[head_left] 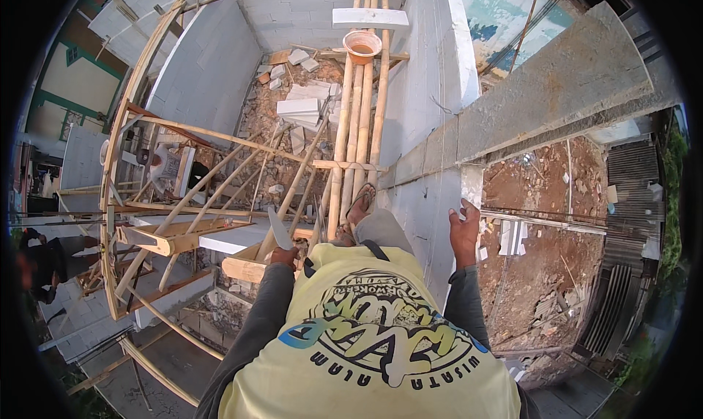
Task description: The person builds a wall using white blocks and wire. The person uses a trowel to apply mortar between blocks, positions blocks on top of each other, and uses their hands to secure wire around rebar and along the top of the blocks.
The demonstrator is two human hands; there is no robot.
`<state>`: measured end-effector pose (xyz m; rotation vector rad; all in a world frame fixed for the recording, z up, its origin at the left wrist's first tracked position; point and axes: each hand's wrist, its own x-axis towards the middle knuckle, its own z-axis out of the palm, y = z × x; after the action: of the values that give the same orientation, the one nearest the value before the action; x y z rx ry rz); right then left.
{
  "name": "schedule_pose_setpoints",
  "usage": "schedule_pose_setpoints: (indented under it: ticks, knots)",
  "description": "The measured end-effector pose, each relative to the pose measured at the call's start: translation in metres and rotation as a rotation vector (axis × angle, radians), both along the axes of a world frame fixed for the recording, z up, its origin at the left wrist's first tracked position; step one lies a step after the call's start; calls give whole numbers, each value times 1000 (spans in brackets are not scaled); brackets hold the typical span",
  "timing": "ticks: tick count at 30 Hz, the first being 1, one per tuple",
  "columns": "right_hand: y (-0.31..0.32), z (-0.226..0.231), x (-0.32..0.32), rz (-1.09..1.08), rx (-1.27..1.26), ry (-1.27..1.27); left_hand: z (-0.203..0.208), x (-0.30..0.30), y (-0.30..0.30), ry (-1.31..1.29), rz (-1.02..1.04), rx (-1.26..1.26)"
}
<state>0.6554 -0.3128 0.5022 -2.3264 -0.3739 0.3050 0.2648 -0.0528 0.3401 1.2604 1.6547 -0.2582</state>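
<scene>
A: Quick q: what's the L grip (pixel 284 256) got?
B: Clamped on the handle of a trowel-like tool (pixel 279 230). Flat, pale blade sticks up fwd of the grip, tilted a bit L.
A: And the R grip (pixel 464 232)?
B: Fingers bent, thumb & fingertips apart. It's by the block wall (pixel 421 75); can't tell if it's touching.
A: What's btwn the two?
B: Bamboo poles (pixel 360 104), running fwd from there. A sandaled foot (pixel 360 201) is on them, fwd & R of the L grip.
A: Anything on the poles further out?
B: Yep, orange tub (pixel 364 51), well fwd of both grips, then a long white block (pixel 370 18) across the poles just past it.
A: R side?
B: Concrete beam (pixel 545 97), fwd & R of the R grip, slanting away.
A: L side?
B: Wooden trough (pixel 174 241) L of the L grip, plus another person (pixel 55 262) far L. Rubble (pixel 294 68) lies fwd, lower down.
</scene>
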Motion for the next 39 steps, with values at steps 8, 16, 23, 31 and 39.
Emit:
schedule_pose_setpoints:
  ticks: [8, 16, 23, 31, 39]
  knots:
    - [107, 20, 78, 284, 380, 318, 6, -30, -3, 16, 222, -61]
    - [121, 8, 130, 65, 398, 339, 16, -4, 5, -26, 376, -45]
    - [134, 39, 128, -68, 466, 439, 34, 32, 14, 5, 242, -103]
    - [144, 41, 125, -74, 501, 360, 46, 41, 27, -5, 54, -30]
    - [133, 43, 128, -5, 551, 441, 73, 5, 21, 48, 15, 62]
